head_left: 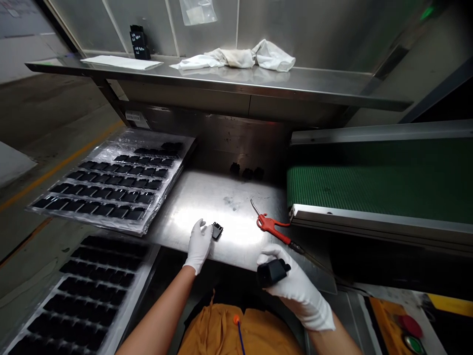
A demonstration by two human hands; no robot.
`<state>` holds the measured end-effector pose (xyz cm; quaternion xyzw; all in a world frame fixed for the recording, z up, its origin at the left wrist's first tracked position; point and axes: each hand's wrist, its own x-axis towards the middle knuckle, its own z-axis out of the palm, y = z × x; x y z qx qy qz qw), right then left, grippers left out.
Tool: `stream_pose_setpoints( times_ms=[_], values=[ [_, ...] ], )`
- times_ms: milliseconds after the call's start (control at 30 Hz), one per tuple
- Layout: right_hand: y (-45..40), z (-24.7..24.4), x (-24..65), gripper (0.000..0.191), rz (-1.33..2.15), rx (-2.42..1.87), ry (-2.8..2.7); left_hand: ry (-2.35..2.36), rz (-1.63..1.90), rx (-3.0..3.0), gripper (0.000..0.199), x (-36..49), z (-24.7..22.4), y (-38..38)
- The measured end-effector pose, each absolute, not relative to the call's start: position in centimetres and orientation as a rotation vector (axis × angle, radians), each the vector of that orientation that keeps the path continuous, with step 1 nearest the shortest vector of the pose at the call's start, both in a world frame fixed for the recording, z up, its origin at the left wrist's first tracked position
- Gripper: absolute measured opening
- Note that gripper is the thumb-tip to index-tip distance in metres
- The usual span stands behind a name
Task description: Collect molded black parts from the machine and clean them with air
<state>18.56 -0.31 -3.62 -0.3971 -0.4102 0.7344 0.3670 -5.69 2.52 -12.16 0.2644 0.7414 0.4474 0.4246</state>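
My left hand, in a white glove, is over the front of the metal table with its fingers apart. Right beside its thumb is a small flat black plastic part with a slotted end; the thumb seems to touch it. Closer to my body, my right hand, also gloved in white, is closed around a larger black plastic housing with a short stub at one side. A red air blow gun with a thin bent metal nozzle rests on the table, beyond my right hand.
Rows of black parts fill a plastic-covered tray at the left, with another tray below. A green conveyor belt runs at right. Small black pieces sit farther back. White cloths lie on the metal shelf.
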Motion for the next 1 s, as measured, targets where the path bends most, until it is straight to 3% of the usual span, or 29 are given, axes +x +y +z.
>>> stream_pose_setpoints(
  times_ms=[100,267,367,433,667,867,1000],
  values=[
    [-0.3,-3.3,18.8,0.051,1.776,-0.989,-1.237,1.699,1.078,0.695,0.048,-4.0,-8.7,0.3],
    [-0.6,-2.9,19.3,0.045,1.363,-0.896,-1.566,0.894,0.852,0.744,0.072,-0.3,-1.7,-3.9],
    [-0.3,-2.2,19.8,0.056,0.970,-0.797,-1.853,0.844,0.902,0.744,0.058,1.4,0.8,-4.6],
    [-0.1,-2.0,20.1,0.061,0.810,-0.721,-1.959,0.873,0.973,0.739,0.050,2.2,1.4,-4.4],
    [-1.3,-3.3,20.3,0.064,0.798,-0.948,-1.861,1.039,1.039,0.861,0.068,2.9,0.7,-4.1],
    [-0.5,-3.8,20.2,0.054,0.800,-1.034,-1.856,1.192,1.167,1.555,0.062,2.2,0.2,-4.5],
    [2.4,-6.7,20.7,0.042,0.688,-1.265,-1.820,1.104,1.310,1.917,0.057,2.0,-0.1,-4.6]
  ],
)
